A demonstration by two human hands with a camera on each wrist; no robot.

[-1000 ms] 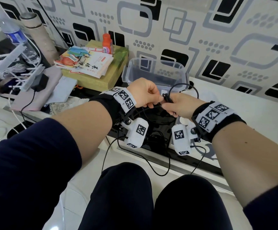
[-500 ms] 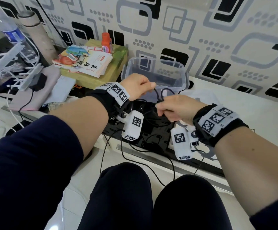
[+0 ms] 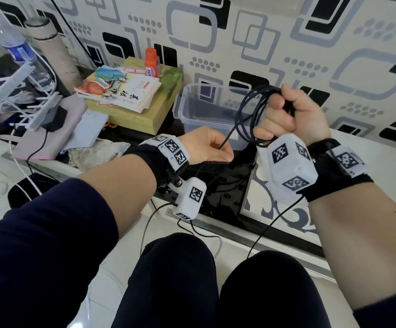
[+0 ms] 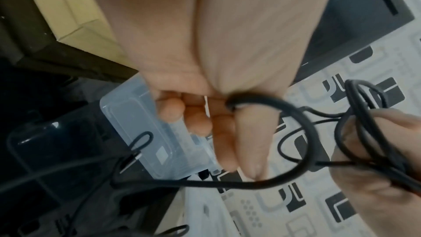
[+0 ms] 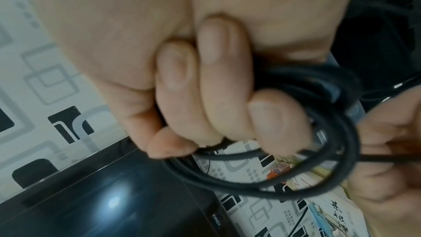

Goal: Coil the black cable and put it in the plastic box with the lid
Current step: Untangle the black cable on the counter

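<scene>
The black cable (image 3: pixel 248 114) is thin, light and limp, and I judge it springy enough to want to unwind: the loops already made bow outward instead of lying flat on one another. It should not be fragile, but it will slip and tangle if let go, so the best hold is across the whole bundle where the turns cross, with the free run guided a little way back from the coil.

That is roughly how the hands stand. The right hand (image 3: pixel 294 117) is raised in front of the plastic box (image 3: pixel 192 114), fist closed around several loops; the right wrist view shows the fingers (image 5: pixel 218 96) curled tightly over the gathered strands, the loops hanging out below them. The left hand (image 3: pixel 206 147) is lower, just beside the box's near wall, fingers together and bent, with the free strand running between thumb and forefinger up toward the coil (the left wrist view shows the cable passing by the thumb (image 4: pixel 252 143), though blur hides how firmly it is pinched).

More of the cable trails down onto the dark glossy worktop (image 3: pixel 220 200), so I judge the coiling unfinished. The box stands open, nothing visible inside it, well within reach of either hand.
</scene>
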